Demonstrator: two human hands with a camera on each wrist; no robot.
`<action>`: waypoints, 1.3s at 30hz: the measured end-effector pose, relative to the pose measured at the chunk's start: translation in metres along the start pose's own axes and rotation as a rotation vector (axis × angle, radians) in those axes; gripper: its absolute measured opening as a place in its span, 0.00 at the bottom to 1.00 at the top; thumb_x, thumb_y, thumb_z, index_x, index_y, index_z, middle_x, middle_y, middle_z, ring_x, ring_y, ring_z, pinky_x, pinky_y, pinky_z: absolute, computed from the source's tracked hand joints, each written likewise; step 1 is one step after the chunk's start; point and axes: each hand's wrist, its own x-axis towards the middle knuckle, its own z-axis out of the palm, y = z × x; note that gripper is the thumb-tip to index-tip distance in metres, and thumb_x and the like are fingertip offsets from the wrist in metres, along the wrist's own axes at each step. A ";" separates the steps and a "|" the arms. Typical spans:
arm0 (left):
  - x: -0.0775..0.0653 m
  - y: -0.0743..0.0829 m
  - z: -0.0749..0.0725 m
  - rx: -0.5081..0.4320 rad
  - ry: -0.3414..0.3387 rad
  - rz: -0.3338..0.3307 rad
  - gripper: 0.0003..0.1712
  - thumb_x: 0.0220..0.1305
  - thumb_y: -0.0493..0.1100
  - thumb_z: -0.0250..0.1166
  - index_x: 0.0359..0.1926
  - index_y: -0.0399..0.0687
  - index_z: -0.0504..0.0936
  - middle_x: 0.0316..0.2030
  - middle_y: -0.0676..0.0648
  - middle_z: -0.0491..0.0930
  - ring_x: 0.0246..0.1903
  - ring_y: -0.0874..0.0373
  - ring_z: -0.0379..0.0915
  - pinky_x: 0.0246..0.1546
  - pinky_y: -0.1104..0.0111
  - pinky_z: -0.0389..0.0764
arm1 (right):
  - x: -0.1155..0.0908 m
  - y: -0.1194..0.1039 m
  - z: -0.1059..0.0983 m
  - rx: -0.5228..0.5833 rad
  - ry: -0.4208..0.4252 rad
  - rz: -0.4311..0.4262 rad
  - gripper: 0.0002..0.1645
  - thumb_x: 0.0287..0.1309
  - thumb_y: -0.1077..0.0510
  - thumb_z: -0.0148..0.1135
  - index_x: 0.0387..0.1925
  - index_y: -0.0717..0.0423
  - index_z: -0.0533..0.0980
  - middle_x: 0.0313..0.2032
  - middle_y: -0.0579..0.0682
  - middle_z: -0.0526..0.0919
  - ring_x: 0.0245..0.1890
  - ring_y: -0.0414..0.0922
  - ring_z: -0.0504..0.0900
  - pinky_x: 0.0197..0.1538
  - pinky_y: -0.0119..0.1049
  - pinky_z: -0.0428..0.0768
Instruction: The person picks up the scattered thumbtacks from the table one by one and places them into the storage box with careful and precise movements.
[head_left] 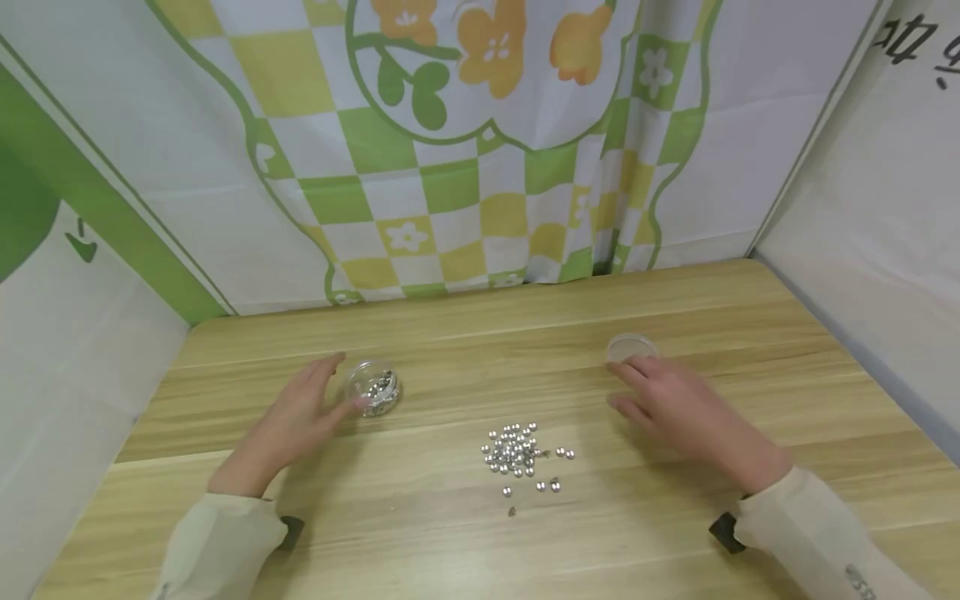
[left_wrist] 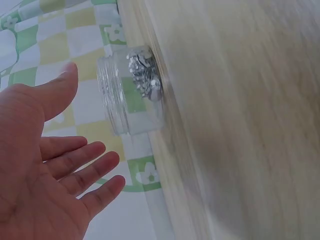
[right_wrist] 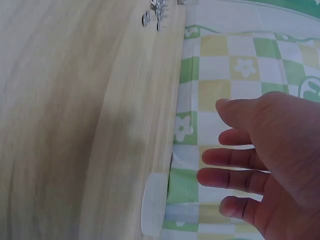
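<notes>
A clear round jar (head_left: 367, 377) stands uncapped at the left of the table with small shiny metal pieces (left_wrist: 145, 72) inside. My left hand (head_left: 300, 414) is beside it with fingers spread; in the left wrist view, the hand (left_wrist: 55, 165) is apart from the jar's threaded mouth. At the right lies a translucent round lid (head_left: 628, 346). Over its near edge hovers my right hand (head_left: 678, 408), fingers loosely extended; the right wrist view shows nothing in that hand (right_wrist: 270, 160) and a gap to the lid (right_wrist: 154, 205). Several silver domed studs (head_left: 513, 450) lie in a loose pile between the hands.
A few studs (head_left: 555, 486) and a tiny dark piece (head_left: 512, 511) are scattered nearer to me. Behind the wooden table (head_left: 420, 533) hangs a checked, flowered curtain (head_left: 450, 192). White cloth panels (head_left: 877, 208) border the sides.
</notes>
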 end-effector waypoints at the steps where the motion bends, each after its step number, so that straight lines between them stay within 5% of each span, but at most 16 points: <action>1: 0.000 0.000 0.001 -0.009 -0.002 -0.006 0.46 0.66 0.53 0.63 0.68 0.25 0.54 0.65 0.21 0.59 0.63 0.26 0.54 0.63 0.31 0.58 | 0.000 -0.002 0.000 0.001 -0.006 -0.001 0.24 0.54 0.57 0.69 0.49 0.70 0.77 0.38 0.61 0.84 0.35 0.54 0.83 0.34 0.52 0.87; 7: 0.003 0.000 0.004 -0.044 -0.024 -0.050 0.50 0.62 0.57 0.64 0.69 0.27 0.53 0.67 0.22 0.56 0.64 0.26 0.50 0.63 0.30 0.57 | 0.002 -0.014 0.002 0.020 -0.062 0.001 0.19 0.55 0.58 0.69 0.45 0.65 0.79 0.31 0.53 0.82 0.25 0.45 0.80 0.25 0.44 0.86; 16: 0.008 0.003 0.009 -0.075 -0.040 -0.074 0.55 0.57 0.58 0.68 0.69 0.25 0.52 0.65 0.20 0.58 0.62 0.25 0.54 0.61 0.29 0.59 | 0.003 -0.026 0.011 0.064 -0.087 -0.065 0.12 0.53 0.59 0.69 0.37 0.62 0.81 0.31 0.51 0.82 0.29 0.45 0.82 0.30 0.43 0.87; 25: 0.014 0.002 0.018 -0.067 -0.019 -0.056 0.52 0.56 0.51 0.71 0.67 0.22 0.54 0.64 0.19 0.59 0.63 0.24 0.51 0.63 0.31 0.58 | 0.001 -0.037 0.019 0.119 -0.211 -0.079 0.12 0.56 0.55 0.67 0.39 0.59 0.82 0.33 0.50 0.84 0.32 0.43 0.82 0.36 0.42 0.88; 39: 0.019 0.004 0.021 -0.053 0.005 -0.032 0.45 0.52 0.46 0.74 0.59 0.19 0.64 0.57 0.21 0.69 0.57 0.26 0.63 0.60 0.34 0.66 | 0.005 -0.050 0.033 0.156 -0.220 -0.123 0.02 0.54 0.60 0.67 0.28 0.52 0.80 0.24 0.42 0.79 0.24 0.37 0.77 0.29 0.36 0.86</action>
